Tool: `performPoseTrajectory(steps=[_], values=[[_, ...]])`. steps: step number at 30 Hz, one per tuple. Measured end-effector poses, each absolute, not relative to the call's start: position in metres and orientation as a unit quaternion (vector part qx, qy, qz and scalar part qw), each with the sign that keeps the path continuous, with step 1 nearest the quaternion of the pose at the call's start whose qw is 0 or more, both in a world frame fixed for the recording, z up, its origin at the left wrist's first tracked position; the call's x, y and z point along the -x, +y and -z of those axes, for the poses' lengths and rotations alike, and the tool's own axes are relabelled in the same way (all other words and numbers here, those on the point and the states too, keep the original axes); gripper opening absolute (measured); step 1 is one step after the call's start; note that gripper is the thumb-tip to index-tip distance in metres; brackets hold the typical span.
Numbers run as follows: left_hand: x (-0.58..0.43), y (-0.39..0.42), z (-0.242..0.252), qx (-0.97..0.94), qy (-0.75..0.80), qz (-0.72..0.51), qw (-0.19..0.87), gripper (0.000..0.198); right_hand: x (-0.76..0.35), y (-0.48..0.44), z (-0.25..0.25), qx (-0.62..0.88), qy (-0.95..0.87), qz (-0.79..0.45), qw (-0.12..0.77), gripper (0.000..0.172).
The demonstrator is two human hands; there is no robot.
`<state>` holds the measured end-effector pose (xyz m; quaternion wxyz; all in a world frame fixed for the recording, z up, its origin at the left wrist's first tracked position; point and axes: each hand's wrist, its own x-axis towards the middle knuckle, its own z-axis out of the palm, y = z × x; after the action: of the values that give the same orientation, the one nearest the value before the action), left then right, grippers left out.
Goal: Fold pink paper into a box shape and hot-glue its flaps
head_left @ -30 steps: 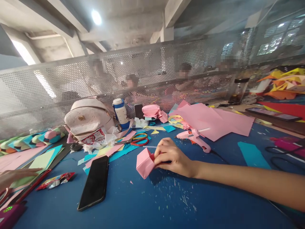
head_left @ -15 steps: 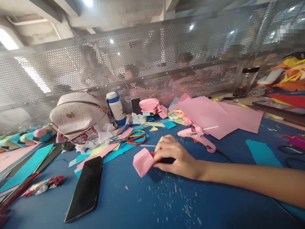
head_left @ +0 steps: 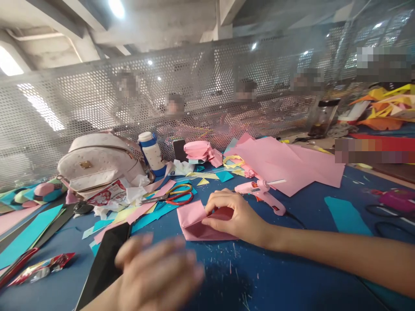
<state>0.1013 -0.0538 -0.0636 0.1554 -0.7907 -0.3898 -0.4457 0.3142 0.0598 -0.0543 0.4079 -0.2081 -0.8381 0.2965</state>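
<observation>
A folded pink paper piece [head_left: 192,219] rests on the blue table, its left end boxy and its long side stretching rightward. Gripping its upper edge between thumb and fingers is my right hand [head_left: 231,216], which hides part of the fold. My left hand [head_left: 158,274] is smeared by motion in the lower middle, apart from the paper and in front of a black phone [head_left: 108,255]. Just behind my right hand lies a pink glue gun [head_left: 261,194]. Scissors [head_left: 175,195] with red and yellow handles lie on coloured paper scraps to the left.
Large pink sheets [head_left: 292,166] spread across the back right. A pale backpack [head_left: 97,162] and a white-and-blue bottle [head_left: 151,153] stand at the back left before a perforated metal screen [head_left: 201,77]. A wrapped snack [head_left: 43,268] lies front left. People sit beyond the screen.
My left hand has come into view from below, blurred. The pink paper has turned and shows its long side; my right hand still grips it. The camera view has shifted slightly.
</observation>
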Motion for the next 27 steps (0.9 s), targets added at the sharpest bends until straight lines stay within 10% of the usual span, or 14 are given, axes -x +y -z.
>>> performPoseTrajectory(steps=[16, 27], values=[[-0.108, -0.017, 0.052, 0.823, -0.333, 0.439, 0.139, 0.016, -0.315, 0.051, 0.054, 0.141, -0.87, -0.223, 0.416, 0.008], [-0.105, -0.016, 0.031, 0.783, -0.428, 0.356, -0.278, 0.037, -0.309, 0.05, -0.001, 0.045, -0.959, 0.124, 0.251, 0.022]])
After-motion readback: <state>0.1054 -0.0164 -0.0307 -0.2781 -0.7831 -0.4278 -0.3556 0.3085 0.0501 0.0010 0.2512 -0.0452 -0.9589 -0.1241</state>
